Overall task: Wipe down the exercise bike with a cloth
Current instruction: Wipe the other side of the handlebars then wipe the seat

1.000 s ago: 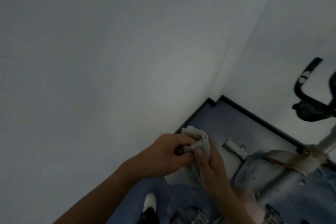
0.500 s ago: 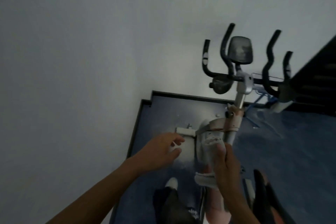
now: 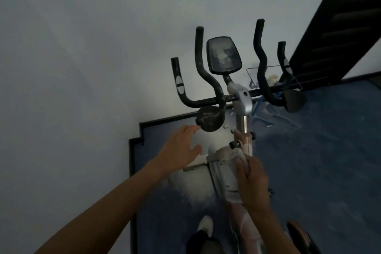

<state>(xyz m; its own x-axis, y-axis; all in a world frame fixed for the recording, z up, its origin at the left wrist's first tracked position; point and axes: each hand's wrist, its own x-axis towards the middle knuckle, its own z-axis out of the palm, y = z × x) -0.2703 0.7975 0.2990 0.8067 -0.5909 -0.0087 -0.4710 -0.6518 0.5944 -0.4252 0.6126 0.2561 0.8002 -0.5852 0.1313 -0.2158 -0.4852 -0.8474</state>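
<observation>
Head view, looking down on an exercise bike (image 3: 240, 107) standing on a dusty blue floor (image 3: 309, 161) near a corner of pale walls (image 3: 82, 47) edged with black skirting (image 3: 133, 163). A dark louvred door (image 3: 340, 27) leans in at upper right, and a wire rack (image 3: 254, 76) with a pale object in it sits behind the handlebars (image 3: 208, 80). The bike's long axis runs from the bottom of the view up toward the far wall, with the 4 black grips and the dusty console (image 3: 223, 54) pointing at that wall; a round black knob (image 3: 210, 118) hangs below the bar. The right hand (image 3: 252, 183) presses a pale cloth (image 3: 233, 181) against the bike's frame just below the steel post (image 3: 243, 123), fingers curled over the cloth. The left hand (image 3: 179, 148) hovers beside the frame, fingers relaxed and spread, grasping nothing. A white shoe (image 3: 205, 226) shows at the bottom, left of the frame.
</observation>
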